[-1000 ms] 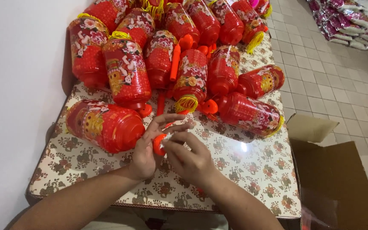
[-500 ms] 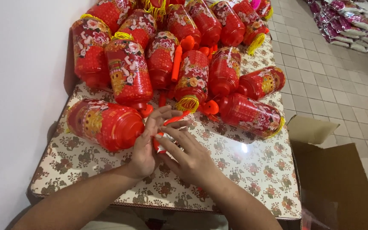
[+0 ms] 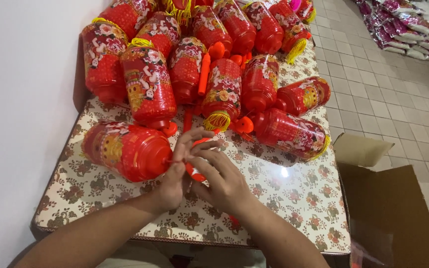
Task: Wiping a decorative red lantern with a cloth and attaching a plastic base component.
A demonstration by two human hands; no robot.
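Pinching a small orange-red plastic piece (image 3: pixel 194 171) between both hands, you are keeping it just right of the lying red lantern (image 3: pixel 127 150). Your left hand (image 3: pixel 177 171) is nearer; the lantern's long axis is running left-right toward it, right hand (image 3: pixel 222 181) steadying.

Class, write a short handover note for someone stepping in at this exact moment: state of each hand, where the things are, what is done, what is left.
Left hand: fingers spread, pinching a small orange-red plastic piece beside the lying red lantern.
Right hand: cupped over the same piece from the right; its grip is partly hidden.
Table, floral cloth: many finished-looking red lanterns piled at the far end, loose orange handles among them.
Open cardboard box at the right.
Done: many lanterns stacked.
Left: the piece in hand is not visibly joined to anything.
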